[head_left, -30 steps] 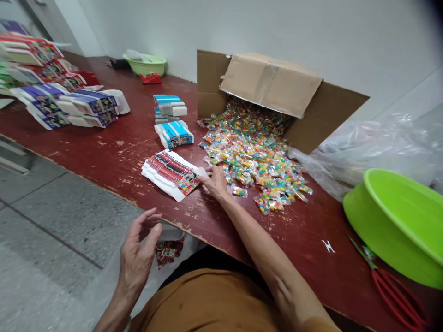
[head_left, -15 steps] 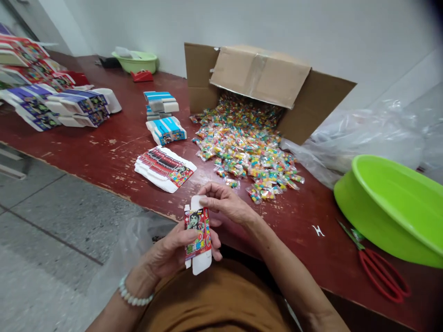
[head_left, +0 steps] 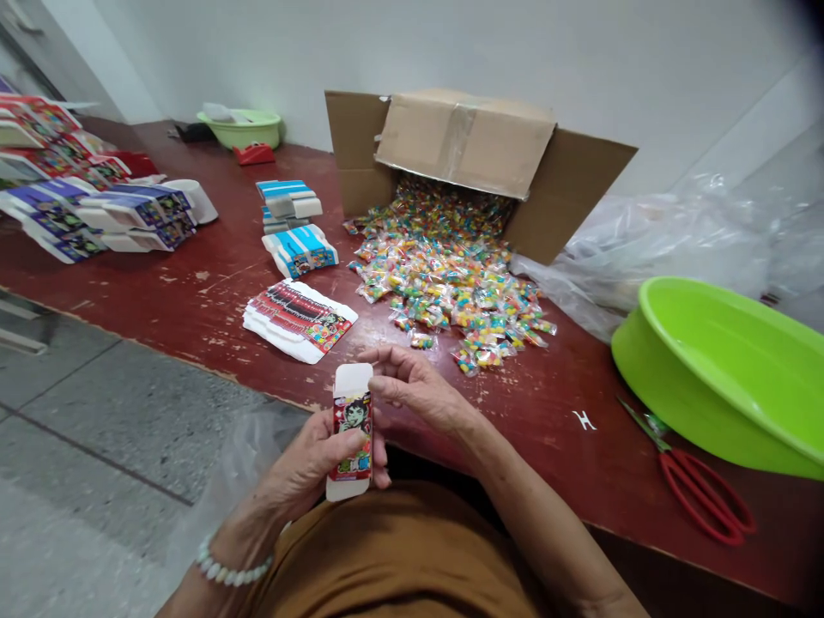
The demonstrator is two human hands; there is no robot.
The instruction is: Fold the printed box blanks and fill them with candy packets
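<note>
My left hand (head_left: 325, 451) grips a small printed candy box (head_left: 352, 429), thumb across its front and fingertips round its right side. The red box has a cartoon face on it, and white end flaps stand out at top and bottom. Against its upper right edge, by the top flap, my right hand (head_left: 412, 386) holds on with thumb and bent fingers; some of those fingers are hidden behind the box. Just beyond lies a fanned stack of flat red candy boxes (head_left: 299, 318). Small clear bags of coloured candies (head_left: 451, 275) spill from a cardboard carton (head_left: 469, 142).
Blue boxes (head_left: 299, 249) are stacked behind the red stack. Purple boxes (head_left: 138, 206) and red boxes (head_left: 48, 120) stand at far left. On the right are a green basin (head_left: 682, 369), red-handled scissors (head_left: 705, 493) and clear plastic sheeting (head_left: 675, 236). A pale green bowl (head_left: 241, 130) sits at the back.
The candy box has gone from flattened with side flaps showing to squared up, its front turned toward me. Both hands have shifted slightly left in view, and the right thumb has slid to the box's edge.
</note>
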